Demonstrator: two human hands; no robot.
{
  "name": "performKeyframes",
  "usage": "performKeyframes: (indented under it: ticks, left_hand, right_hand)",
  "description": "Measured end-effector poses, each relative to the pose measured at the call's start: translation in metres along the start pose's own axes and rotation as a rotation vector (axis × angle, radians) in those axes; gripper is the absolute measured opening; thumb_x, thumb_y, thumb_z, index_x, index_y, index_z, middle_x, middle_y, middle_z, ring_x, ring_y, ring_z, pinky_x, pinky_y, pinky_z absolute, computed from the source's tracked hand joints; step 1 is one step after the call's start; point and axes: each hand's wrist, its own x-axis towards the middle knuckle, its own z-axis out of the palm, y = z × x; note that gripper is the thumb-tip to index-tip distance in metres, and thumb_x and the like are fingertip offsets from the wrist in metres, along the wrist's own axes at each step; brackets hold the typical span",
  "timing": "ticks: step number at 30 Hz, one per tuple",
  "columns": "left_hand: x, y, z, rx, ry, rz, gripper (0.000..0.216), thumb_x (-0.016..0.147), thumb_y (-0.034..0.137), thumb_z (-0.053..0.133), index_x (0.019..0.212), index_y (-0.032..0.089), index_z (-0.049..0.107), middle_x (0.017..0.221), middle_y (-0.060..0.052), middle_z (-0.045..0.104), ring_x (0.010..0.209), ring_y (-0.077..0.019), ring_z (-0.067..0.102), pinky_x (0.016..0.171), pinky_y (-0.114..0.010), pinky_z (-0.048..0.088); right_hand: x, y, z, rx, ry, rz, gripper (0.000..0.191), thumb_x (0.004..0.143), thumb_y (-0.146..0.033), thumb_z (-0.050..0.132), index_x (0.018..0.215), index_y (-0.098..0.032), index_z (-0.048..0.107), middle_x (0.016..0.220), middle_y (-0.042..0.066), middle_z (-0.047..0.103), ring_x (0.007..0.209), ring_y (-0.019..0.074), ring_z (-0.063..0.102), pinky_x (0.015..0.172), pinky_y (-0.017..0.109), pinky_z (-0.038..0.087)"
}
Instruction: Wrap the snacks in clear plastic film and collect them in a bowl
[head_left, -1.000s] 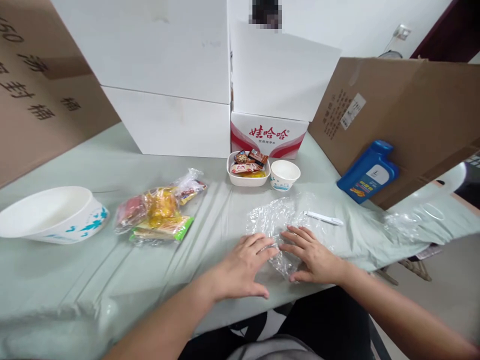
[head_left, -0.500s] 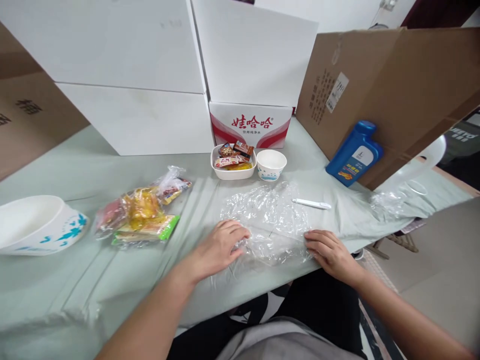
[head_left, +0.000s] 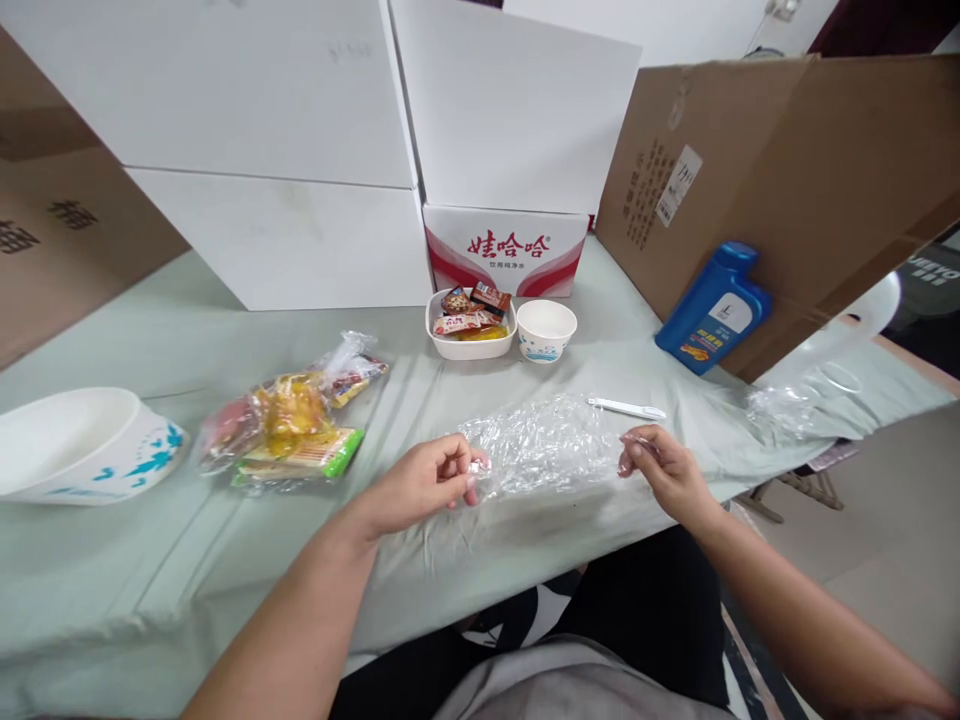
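Observation:
A crinkled clear plastic bag (head_left: 546, 445) is stretched between my two hands, lifted a little off the pale green tablecloth (head_left: 187, 560). My left hand (head_left: 420, 482) pinches its left edge with closed fingers. My right hand (head_left: 660, 468) pinches its right edge the same way. Just beyond the bag lies a white pen-like stick (head_left: 626, 408).
A clear bag of snacks (head_left: 289, 425) lies to the left, with a large white bowl (head_left: 79, 445) at the far left. Behind stand a small dish of snack packets (head_left: 471, 325), a paper cup (head_left: 546, 329), a blue bottle (head_left: 712, 308), white boxes (head_left: 300, 150) and brown cartons (head_left: 787, 170).
My hands were flat on the plastic bag, then slid apart to its two edges. Now both have closed on the edges and raised the bag off the cloth.

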Motion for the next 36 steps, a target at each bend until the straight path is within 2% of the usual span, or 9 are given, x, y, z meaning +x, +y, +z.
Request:
performKeyframes:
  ticks: [2,5,7,10,12,17,23,29,36]
  left_hand:
    - [0.004,-0.002,0.001,-0.009,0.101,-0.022,0.022,0.075,0.03,0.062,0.071,0.022,0.042,0.064,-0.001,0.066,0.068,-0.0183,0.068,0.051,-0.021,0.044]
    - [0.012,-0.009,0.001,-0.02,0.299,-0.034,0.023,0.074,0.034,0.062,0.074,0.021,0.043,0.066,0.0,0.067,0.052,-0.0134,0.062,0.045,-0.02,0.039]
    - [0.018,-0.016,0.001,0.015,0.427,-0.022,0.021,0.074,0.036,0.061,0.077,0.022,0.045,0.065,0.002,0.066,0.048,-0.0123,0.059,0.045,-0.021,0.039]
    - [0.025,-0.027,0.001,0.161,0.585,0.017,0.016,0.079,0.035,0.057,0.083,0.023,0.048,0.056,0.005,0.06,0.051,-0.0144,0.062,0.051,-0.023,0.044]
    - [0.028,-0.031,0.002,0.257,0.644,0.03,0.013,0.081,0.034,0.054,0.086,0.023,0.048,0.062,0.004,0.063,0.054,-0.0145,0.064,0.057,-0.025,0.047]
    - [0.031,-0.031,0.005,0.456,0.682,0.006,0.008,0.082,0.029,0.05,0.086,0.023,0.051,0.079,0.002,0.069,0.054,-0.0134,0.065,0.064,-0.027,0.048]
    - [0.03,-0.03,0.007,0.578,0.686,-0.03,0.004,0.086,0.026,0.046,0.082,0.024,0.048,0.054,0.005,0.061,0.058,-0.0182,0.064,0.066,-0.029,0.044]
    - [0.031,-0.031,0.005,0.607,0.697,-0.054,0.005,0.086,0.022,0.043,0.082,0.025,0.043,0.054,0.004,0.061,0.059,-0.0205,0.063,0.065,-0.031,0.042]
    - [0.031,-0.031,0.005,0.593,0.695,-0.081,0.005,0.084,0.022,0.046,0.081,0.025,0.042,0.053,0.004,0.061,0.059,-0.0202,0.065,0.065,-0.03,0.043]
  right_hand:
    - [0.015,0.005,0.011,0.05,0.035,0.106,0.029,0.093,-0.049,0.05,0.096,-0.021,0.057,0.06,-0.004,0.055,0.046,0.0122,0.056,0.046,0.025,0.046]
    - [0.036,0.017,0.024,-0.04,0.064,0.215,0.034,0.09,-0.053,0.047,0.092,-0.02,0.058,0.063,-0.004,0.054,0.038,0.0096,0.047,0.04,0.024,0.038]
    - [0.046,0.024,0.03,-0.194,0.075,0.216,0.032,0.09,-0.049,0.045,0.09,-0.02,0.058,0.063,-0.002,0.056,0.042,0.0116,0.049,0.044,0.026,0.039]
    - [0.052,0.03,0.034,-0.452,0.061,0.141,0.026,0.09,-0.041,0.044,0.089,-0.021,0.06,0.068,0.001,0.064,0.06,0.018,0.059,0.059,0.03,0.045]
    - [0.052,0.031,0.035,-0.585,0.033,0.109,0.025,0.09,-0.037,0.042,0.091,-0.021,0.061,0.075,0.004,0.068,0.07,0.0213,0.063,0.066,0.031,0.045]
    - [0.055,0.028,0.034,-0.777,0.014,0.124,0.028,0.093,-0.038,0.04,0.097,-0.021,0.062,0.075,0.006,0.069,0.071,0.0235,0.064,0.066,0.031,0.042]
    - [0.073,0.017,0.035,-0.925,-0.016,0.232,0.03,0.098,-0.038,0.037,0.099,-0.021,0.062,0.084,0.006,0.073,0.079,0.0238,0.066,0.066,0.029,0.039]
    - [0.101,0.01,0.042,-1.039,-0.123,0.321,0.039,0.1,-0.044,0.033,0.095,-0.02,0.063,0.086,0.011,0.072,0.08,0.0261,0.067,0.065,0.031,0.039]
    - [0.12,0.014,0.055,-1.106,-0.245,0.309,0.047,0.101,-0.049,0.029,0.11,-0.015,0.061,0.097,0.018,0.071,0.089,0.0282,0.068,0.076,0.036,0.044]
